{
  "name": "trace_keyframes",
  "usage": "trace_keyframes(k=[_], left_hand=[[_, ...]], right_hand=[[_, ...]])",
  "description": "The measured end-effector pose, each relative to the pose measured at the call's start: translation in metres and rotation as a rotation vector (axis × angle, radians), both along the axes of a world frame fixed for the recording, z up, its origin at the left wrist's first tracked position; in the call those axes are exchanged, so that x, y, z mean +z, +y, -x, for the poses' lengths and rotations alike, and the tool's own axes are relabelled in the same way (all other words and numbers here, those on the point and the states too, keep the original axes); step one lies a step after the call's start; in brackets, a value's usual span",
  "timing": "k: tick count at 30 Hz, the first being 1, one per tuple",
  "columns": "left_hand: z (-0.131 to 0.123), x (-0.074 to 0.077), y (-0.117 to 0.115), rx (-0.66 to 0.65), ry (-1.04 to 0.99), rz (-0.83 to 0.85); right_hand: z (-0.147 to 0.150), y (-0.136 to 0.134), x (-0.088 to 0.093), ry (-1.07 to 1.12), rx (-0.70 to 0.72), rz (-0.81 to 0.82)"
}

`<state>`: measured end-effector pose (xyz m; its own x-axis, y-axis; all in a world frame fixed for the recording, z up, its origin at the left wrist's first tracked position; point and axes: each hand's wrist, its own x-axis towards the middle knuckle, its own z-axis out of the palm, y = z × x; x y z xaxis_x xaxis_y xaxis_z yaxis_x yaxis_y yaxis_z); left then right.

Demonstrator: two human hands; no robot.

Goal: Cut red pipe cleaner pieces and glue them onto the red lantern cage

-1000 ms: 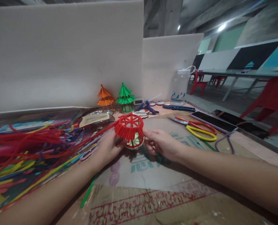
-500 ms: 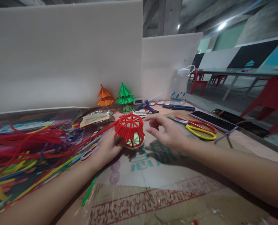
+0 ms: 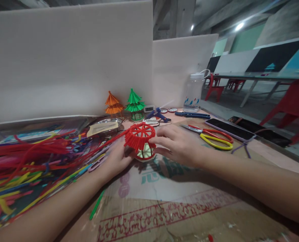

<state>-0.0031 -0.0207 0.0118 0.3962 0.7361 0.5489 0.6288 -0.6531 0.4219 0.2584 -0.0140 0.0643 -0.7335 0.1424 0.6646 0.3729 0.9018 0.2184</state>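
A small red pipe-cleaner pavilion (image 3: 139,143) stands in front of me, with a fringed roof ring, a spoked open top and a pale base below. My left hand (image 3: 117,158) grips its left side; the fingertips are hidden behind the roof fringe. At the right edge of the roof, my right hand (image 3: 177,144) has its thumb and fingers closed on the fringe. An orange pipe-cleaner pavilion (image 3: 113,104) and a green pipe-cleaner pavilion (image 3: 134,104) with pointed tiered roofs stand behind it.
Loose pipe cleaners (image 3: 31,161) crowd the left. A metal dish (image 3: 116,123), blue glue gun (image 3: 156,114) and water bottle (image 3: 191,94) stand at the back. Scissors (image 3: 216,139), blue-handled pliers (image 3: 192,115) and a phone (image 3: 230,129) lie right. A green piece (image 3: 97,205) lies near my left forearm.
My right hand has moved left, from beside the red pavilion to its roof edge. My left hand keeps its hold, and the pavilion has barely shifted.
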Motion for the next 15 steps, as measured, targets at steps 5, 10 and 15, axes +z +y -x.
trace_keyframes(k=[5, 10, 15], left_hand=[[0.0013, -0.0021, 0.0012, -0.001, -0.017, 0.013], [0.002, -0.0042, 0.0011, 0.012, -0.013, 0.009], [-0.0001, -0.0013, -0.0007, -0.009, -0.018, -0.003]], right_hand=[[-0.0004, 0.0025, -0.0044, 0.03, 0.009, -0.076], [0.0008, 0.0017, -0.0052, 0.033, 0.014, -0.082], [0.0005, -0.0006, -0.0037, 0.003, -0.021, -0.117]])
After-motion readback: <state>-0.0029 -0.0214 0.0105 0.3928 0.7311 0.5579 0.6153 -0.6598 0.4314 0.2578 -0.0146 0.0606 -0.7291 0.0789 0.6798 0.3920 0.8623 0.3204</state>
